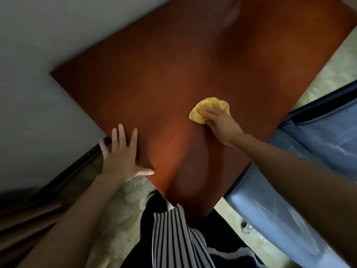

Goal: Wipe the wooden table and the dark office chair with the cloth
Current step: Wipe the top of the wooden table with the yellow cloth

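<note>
The reddish-brown wooden table (173, 78) fills the middle of the view, seen from above at an angle. A crumpled yellow cloth (201, 113) lies on its near right part. My right hand (218, 120) presses down on the cloth with fingers bent over it. My left hand (121, 153) lies flat with fingers spread on the table's near left edge. No dark office chair is in view.
A pale wall (38, 74) runs along the table's left and far sides. A blue mattress or cushion (318, 151) sits against the table's right edge. Pale patterned floor (123, 213) and a dark skirting board (77, 165) show below.
</note>
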Tool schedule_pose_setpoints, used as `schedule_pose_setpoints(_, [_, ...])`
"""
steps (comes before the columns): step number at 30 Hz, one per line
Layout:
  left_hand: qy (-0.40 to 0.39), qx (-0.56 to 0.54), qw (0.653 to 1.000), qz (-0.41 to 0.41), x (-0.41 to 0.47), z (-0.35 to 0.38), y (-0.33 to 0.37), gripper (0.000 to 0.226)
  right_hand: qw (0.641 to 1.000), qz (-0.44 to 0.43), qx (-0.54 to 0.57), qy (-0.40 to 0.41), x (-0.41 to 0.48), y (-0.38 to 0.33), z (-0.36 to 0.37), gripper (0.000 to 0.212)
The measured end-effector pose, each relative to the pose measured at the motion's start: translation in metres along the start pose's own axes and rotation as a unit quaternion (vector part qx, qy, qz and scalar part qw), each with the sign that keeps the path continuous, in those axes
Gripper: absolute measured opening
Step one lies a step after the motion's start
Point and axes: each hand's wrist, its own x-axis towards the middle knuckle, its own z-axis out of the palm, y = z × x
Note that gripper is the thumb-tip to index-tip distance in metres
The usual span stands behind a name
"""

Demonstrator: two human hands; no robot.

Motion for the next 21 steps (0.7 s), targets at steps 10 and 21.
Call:
schedule_pose_setpoints(10, [-0.017, -0.012, 0.999, -0.038, -0.005, -0.008, -0.002, 0.14, 0.99, -0.092, -0.09, -0.058, 0.035, -0.089, 0.025, 0.05])
schedule_pose_setpoints(21, [-0.041, 0.033, 0.998, -0.025, -0.013, -0.026, -0.004, 0.14, 0.951, -0.303, -0.048, -0.032, -0.094, -0.092, 0.074, 0.035])
